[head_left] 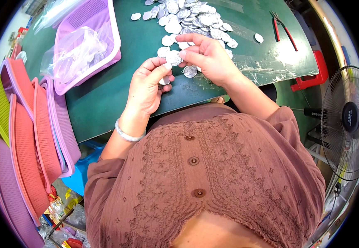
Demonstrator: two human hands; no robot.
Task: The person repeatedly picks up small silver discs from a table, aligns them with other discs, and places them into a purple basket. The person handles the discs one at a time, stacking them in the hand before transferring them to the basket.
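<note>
Over the near part of the green table (pixel 100 111), my two hands meet at a round silver medallion (pixel 174 58) with a raised pattern. My left hand (pixel 144 82) is closed, its thumb and index finger at the medallion's left edge. More silver discs (pixel 164 81) are tucked in its curled fingers, partly hidden. My right hand (pixel 212 60) pinches the medallion's right edge between thumb and fingertips. Just below the right hand, another silver disc (pixel 190 71) lies on the table. A heap of similar medallions (pixel 192 18) spreads beyond my hands, with a few loose ones at its edges.
Left of my hands stands a lilac plastic basket (pixel 115 53) with clear plastic bags (pixel 84 45) in it. Stacked baskets (pixel 26 157) lean at the far left. Red-handled pliers (pixel 285 31) and a lone disc (pixel 259 38) lie at right, near a black fan (pixel 345 120).
</note>
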